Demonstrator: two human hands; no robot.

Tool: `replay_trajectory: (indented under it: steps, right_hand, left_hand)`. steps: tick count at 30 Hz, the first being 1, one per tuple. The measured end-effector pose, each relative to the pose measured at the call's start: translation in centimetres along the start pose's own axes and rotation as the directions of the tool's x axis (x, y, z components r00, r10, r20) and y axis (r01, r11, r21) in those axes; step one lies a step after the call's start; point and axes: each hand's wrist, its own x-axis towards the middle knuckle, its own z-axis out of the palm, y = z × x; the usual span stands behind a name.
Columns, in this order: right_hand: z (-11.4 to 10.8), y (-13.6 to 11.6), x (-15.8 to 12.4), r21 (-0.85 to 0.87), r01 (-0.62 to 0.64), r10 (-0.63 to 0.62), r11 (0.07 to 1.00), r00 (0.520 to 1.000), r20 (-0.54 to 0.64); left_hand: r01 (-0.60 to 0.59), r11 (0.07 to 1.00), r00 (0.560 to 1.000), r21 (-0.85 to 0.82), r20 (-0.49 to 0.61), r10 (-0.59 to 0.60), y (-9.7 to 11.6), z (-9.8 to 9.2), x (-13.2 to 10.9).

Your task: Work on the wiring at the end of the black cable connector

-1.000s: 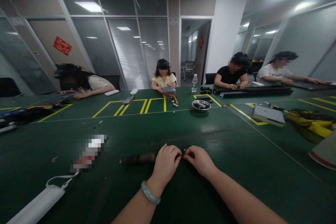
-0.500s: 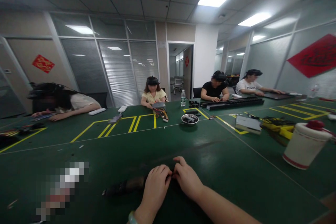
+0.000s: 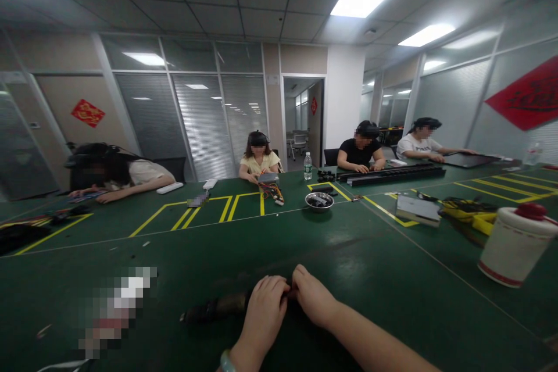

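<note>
A dark, brownish rod-shaped tool (image 3: 215,307) lies on the green table (image 3: 349,267) just in front of me, pointing left. My left hand (image 3: 264,313) is curled over its right end, fingers closed on it. My right hand (image 3: 310,297) meets the left one fingertip to fingertip, pinching a small dark part at the tool's end; the part itself is mostly hidden by the fingers.
A white tub with a red lid (image 3: 514,244) stands at the right. A metal bowl (image 3: 319,200), a water bottle (image 3: 307,166), yellow cables (image 3: 475,215) and a grey box (image 3: 418,210) lie farther off. Several people sit working along the far side. A blurred object (image 3: 117,308) lies at left.
The camera has tilted up since a second ago, so my hands sit lower in view and the white tub has appeared. My hands stay together on the tool's end.
</note>
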Motion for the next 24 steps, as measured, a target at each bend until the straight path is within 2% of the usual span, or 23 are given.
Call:
replay_trajectory:
  steps: [9, 14, 19, 22, 24]
  right_hand:
    - [0.9, 0.5, 0.6, -0.006, -0.014, 0.014, 1.0, 1.0, -0.017]
    - [0.4, 1.8, 1.6, -0.037, -0.049, 0.047, 0.998, 0.997, -0.062]
    - [-3.3, 5.9, 1.3, -0.067, -0.164, 0.154, 0.984, 0.98, -0.125]
    - [-6.7, 9.9, -0.7, -0.09, -0.28, 0.26, 0.956, 0.947, -0.19]
    - [-9.1, 13.5, -3.0, -0.106, -0.355, 0.322, 0.929, 0.916, -0.239]
  left_hand:
    - [-0.052, 0.998, 0.998, 0.037, -0.026, 0.053, -0.7, 1.0, -0.3]
    - [-0.071, 0.996, 0.995, 0.052, -0.061, 0.074, -0.6, 0.5, -0.4]
    - [-0.005, 1.0, 0.997, 0.029, -0.072, 0.007, -0.8, -0.4, -0.7]
    - [0.039, 0.999, 0.998, 0.002, -0.052, -0.039, -1.1, -0.5, -0.9]
    - [0.058, 0.998, 0.998, -0.016, -0.028, -0.059, -1.3, -0.5, -0.9]
